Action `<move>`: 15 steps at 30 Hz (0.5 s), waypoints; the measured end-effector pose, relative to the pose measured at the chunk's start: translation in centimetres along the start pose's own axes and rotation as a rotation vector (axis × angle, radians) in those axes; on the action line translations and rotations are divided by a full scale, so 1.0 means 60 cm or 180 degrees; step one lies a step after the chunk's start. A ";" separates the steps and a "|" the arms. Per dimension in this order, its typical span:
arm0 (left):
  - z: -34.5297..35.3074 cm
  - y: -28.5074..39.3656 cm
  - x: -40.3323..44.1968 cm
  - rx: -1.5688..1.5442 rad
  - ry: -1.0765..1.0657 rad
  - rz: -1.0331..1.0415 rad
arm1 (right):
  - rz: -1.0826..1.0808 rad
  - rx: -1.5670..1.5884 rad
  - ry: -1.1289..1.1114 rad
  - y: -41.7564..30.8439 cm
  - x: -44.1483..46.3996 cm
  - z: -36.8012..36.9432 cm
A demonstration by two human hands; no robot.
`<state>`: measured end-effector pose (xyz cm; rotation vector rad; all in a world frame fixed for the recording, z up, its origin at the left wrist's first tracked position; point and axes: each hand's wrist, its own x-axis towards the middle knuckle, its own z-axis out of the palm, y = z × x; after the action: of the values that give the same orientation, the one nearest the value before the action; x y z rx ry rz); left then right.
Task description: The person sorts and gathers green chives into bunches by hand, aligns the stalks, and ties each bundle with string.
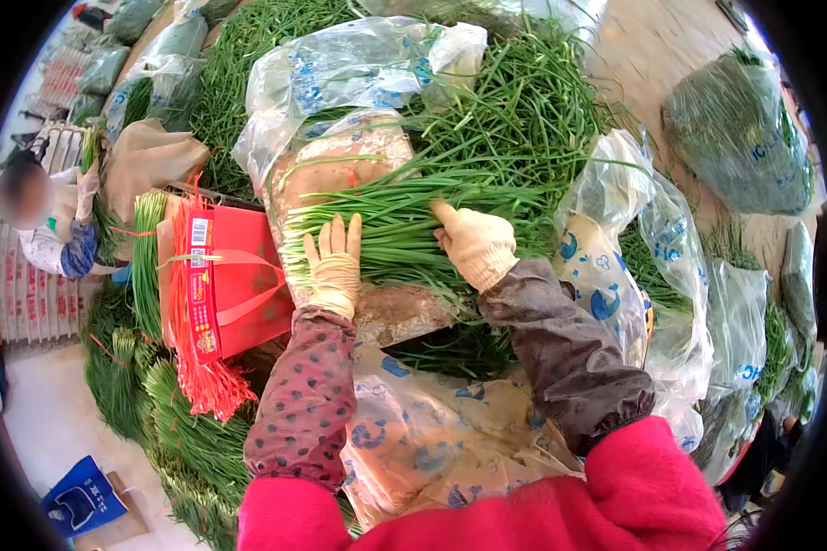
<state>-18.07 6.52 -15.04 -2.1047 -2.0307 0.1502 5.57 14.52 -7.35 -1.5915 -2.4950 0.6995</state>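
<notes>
A bunch of long green chives (390, 225) lies across a worn block (345, 165) in front of me, pale ends to the left and leaves to the right. My left hand (335, 266), in a cream glove, rests on the pale ends with its fingers stretched out. My right hand (476, 243), also gloved, is curled on the leafy part, fingers closed on some of the chives. Just left of the block stands a red box (248, 275) with a hank of red ties (198, 312) hanging down its side.
Loose chives (524, 101) heap behind the block, partly under clear plastic (340, 73). Tied bundles (193, 413) lie at lower left. A filled plastic bag (740, 133) stands at right. Another person (60, 216) holds chives at far left. A blue bag (83, 500) lies on the floor.
</notes>
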 end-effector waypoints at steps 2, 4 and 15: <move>-0.003 0.001 0.000 -0.0008 -0.0018 -0.0015 | -0.0335 0.0198 -0.0119 0.021 0.005 0.014; -0.002 0.004 -0.002 -0.0016 0.0043 0.0008 | -0.0152 0.0960 0.0383 0.022 -0.014 0.032; -0.007 0.011 -0.010 0.0015 0.0070 -0.0007 | 0.0684 0.1085 0.1883 0.044 -0.030 -0.046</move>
<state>-17.37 5.85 -14.81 -2.0921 -2.0182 0.1309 9.47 14.75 -5.75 -1.6438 -1.7109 0.5339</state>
